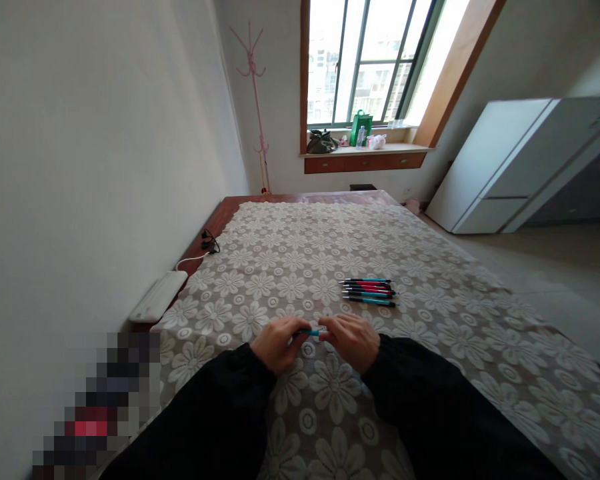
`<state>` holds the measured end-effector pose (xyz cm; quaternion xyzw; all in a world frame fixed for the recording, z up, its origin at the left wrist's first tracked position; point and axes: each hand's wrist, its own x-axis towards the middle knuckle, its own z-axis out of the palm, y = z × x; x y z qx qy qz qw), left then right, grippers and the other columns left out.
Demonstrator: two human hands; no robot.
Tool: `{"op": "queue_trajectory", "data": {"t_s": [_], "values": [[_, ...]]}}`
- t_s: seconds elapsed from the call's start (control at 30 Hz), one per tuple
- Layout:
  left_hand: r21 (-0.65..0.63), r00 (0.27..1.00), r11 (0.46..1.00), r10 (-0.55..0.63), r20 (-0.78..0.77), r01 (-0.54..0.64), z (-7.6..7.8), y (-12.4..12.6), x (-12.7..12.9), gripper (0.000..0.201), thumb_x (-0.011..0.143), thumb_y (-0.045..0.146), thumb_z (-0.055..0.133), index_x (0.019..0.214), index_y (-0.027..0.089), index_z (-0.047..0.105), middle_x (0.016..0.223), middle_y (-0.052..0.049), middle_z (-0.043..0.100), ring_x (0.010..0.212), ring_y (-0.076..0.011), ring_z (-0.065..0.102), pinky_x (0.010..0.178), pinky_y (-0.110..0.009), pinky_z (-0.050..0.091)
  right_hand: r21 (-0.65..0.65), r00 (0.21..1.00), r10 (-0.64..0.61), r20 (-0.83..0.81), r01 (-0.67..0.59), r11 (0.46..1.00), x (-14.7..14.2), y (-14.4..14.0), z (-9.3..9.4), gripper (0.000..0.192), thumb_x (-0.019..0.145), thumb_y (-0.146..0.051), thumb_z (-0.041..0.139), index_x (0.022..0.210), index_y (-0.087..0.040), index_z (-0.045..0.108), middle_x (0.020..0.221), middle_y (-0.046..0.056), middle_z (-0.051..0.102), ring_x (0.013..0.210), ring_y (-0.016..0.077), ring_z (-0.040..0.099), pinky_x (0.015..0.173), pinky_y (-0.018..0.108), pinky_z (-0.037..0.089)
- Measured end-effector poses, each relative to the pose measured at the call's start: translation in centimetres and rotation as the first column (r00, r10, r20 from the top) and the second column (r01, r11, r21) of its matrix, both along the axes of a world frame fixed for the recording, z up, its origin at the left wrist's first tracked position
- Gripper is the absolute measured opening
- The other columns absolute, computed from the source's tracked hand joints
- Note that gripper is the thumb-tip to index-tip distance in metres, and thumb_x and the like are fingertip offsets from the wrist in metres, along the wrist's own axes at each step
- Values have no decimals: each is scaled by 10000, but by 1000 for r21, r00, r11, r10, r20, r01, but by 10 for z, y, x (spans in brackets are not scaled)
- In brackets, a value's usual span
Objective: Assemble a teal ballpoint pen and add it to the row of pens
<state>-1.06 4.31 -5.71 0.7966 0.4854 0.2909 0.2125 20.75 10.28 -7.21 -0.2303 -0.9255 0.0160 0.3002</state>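
Both of my hands hold one teal pen (310, 332) just above the flowered lace cloth (290, 267). My left hand (279, 343) grips its left end and my right hand (351, 340) pinches its right end. Only a short middle piece of the pen shows between my fingers. A little beyond my right hand, several teal and red pens (369, 291) lie side by side in a neat row on the cloth. My arms are in black sleeves.
The cloth covers a long wooden table (280, 198) against the white wall on the left. A white power strip (158, 297) and a black cable (209, 243) lie at the left edge. A white cabinet (510, 163) stands far right, a pink coat stand (257, 100) and window sill behind.
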Motion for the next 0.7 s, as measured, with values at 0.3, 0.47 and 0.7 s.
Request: {"op": "queue_trajectory", "data": {"t_s": [0.3,0.47,0.7], "values": [[-93,988,991,110,111,-100,-4,1,-3,166,922,172,495,1060,222,574,954,-39,722,871,-190,683,763,-296,510,-51,998,-64,2,64,997,21,8,27,522,907,-599,622,1199,-168,587,900,76,723,826,265,662,774,394,443],[-122,926,972,228,299,-200,-2,3,-4,117,921,177,505,1022,220,547,874,-14,716,750,-157,651,687,-269,473,-238,906,-235,-353,156,959,40,21,30,311,953,-450,607,1166,-224,595,915,44,712,855,239,667,812,374,495],[-84,823,978,207,529,-192,3,1,-1,92,992,271,441,1023,214,505,864,-17,681,735,-139,611,714,-284,492,-293,936,-177,-303,85,952,25,20,11,142,973,-284,527,988,-221,653,890,65,697,836,233,642,748,366,514]]}}
